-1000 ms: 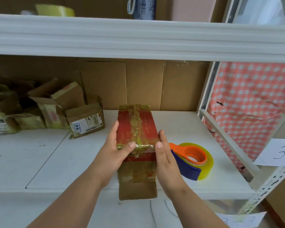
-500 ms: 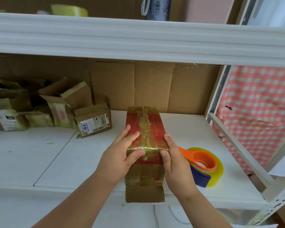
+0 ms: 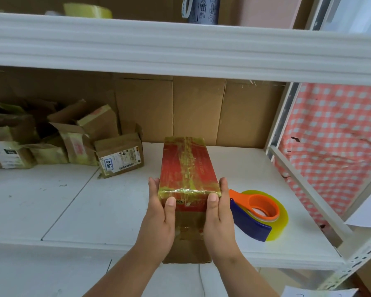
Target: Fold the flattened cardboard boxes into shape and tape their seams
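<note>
A red and brown cardboard box, folded into shape and wrapped in yellowish tape, stands on the white shelf in front of me. My left hand presses its left side, thumb on the near face. My right hand presses the right side in the same way. A tape dispenser with an orange core, blue handle and yellow tape roll lies on the shelf just right of my right hand.
Several folded and half-open cardboard boxes stand at the back left, the nearest one bearing a label. Brown cardboard lines the back. An upper shelf edge hangs overhead. A shelf post and checked cloth stand right.
Both hands have slid from the top front edge of the box to its two sides, thumbs now on the near face. The box stays in place.
</note>
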